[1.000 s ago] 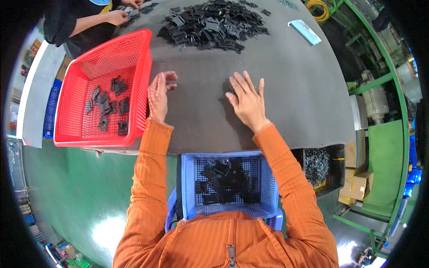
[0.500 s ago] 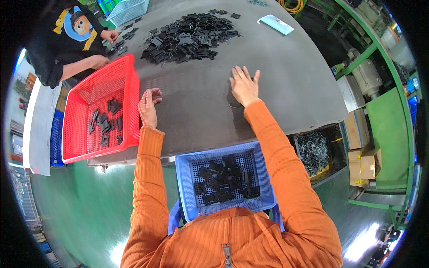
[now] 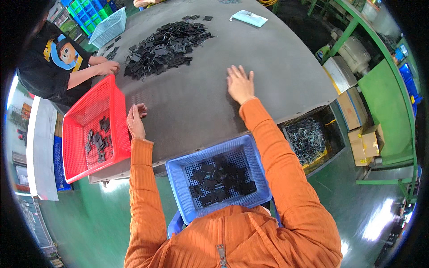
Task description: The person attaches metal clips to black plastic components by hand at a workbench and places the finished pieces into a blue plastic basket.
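My right hand (image 3: 241,85) is open, with its fingers spread on or just above the grey tabletop (image 3: 192,107). Nothing shows in its grip. On the left, my left hand (image 3: 136,121) stands on edge by the red basket (image 3: 121,118), fingers stretched out and no object seen in them. Several black flat parts (image 3: 99,142) lie inside that basket. In front of my body is a blue basket (image 3: 175,181) holding more black parts (image 3: 223,178). Farther off, a big heap of black parts (image 3: 165,47) covers the table's far left.
Across the left corner, a co-worker's hands (image 3: 107,68) are close to the red basket. A light-blue basket (image 3: 111,27) and a pale blue pouch (image 3: 249,18) are at the far side. Metal rings or hooks fill a bin (image 3: 306,142) beside the table's right edge, near cardboard boxes (image 3: 364,143).
The view has turned, so the table and heap appear farther left. A small wire-like piece seen near my right wrist no longer shows. The co-worker's hands have come together.
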`<state>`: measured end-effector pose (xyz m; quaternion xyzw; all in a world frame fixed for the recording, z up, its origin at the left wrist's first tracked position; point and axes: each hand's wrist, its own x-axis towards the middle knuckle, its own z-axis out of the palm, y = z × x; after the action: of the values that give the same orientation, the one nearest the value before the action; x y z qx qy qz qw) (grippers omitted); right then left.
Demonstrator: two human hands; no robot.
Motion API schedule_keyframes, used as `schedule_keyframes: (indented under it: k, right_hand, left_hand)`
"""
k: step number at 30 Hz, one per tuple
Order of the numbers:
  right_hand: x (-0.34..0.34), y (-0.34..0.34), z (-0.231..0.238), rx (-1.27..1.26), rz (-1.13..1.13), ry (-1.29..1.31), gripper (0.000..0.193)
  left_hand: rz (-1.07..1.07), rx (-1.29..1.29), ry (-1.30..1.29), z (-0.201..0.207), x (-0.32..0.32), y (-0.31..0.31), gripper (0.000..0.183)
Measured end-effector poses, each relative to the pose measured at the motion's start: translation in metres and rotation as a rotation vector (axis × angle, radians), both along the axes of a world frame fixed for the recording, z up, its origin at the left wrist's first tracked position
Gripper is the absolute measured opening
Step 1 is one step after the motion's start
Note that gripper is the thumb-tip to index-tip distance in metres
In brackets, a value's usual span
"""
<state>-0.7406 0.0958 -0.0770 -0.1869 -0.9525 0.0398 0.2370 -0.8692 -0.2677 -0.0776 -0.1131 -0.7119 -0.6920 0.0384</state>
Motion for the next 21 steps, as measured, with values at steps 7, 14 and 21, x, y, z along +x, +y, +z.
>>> schedule_keyframes:
  k: [7,14,21]
  right_hand:
    - [0.125,0.091,-0.012,0.181,-0.231,0.014,0.037]
    - [0.268,0.112,0.014,0.158,-0.749,-0.204,0.031]
    - [0.028,0.024,0.044,-0.219,0.121,0.097,0.035]
  left_hand:
    - [0.002,-0.099,0.052,0.004,0.008,-0.013,0.038]
    - [0.007,-0.271,0.027,0.017,0.013,0.018,0.035]
    - [0.205,-0.572,0.674,0.015,-0.09,0.07,0.02]
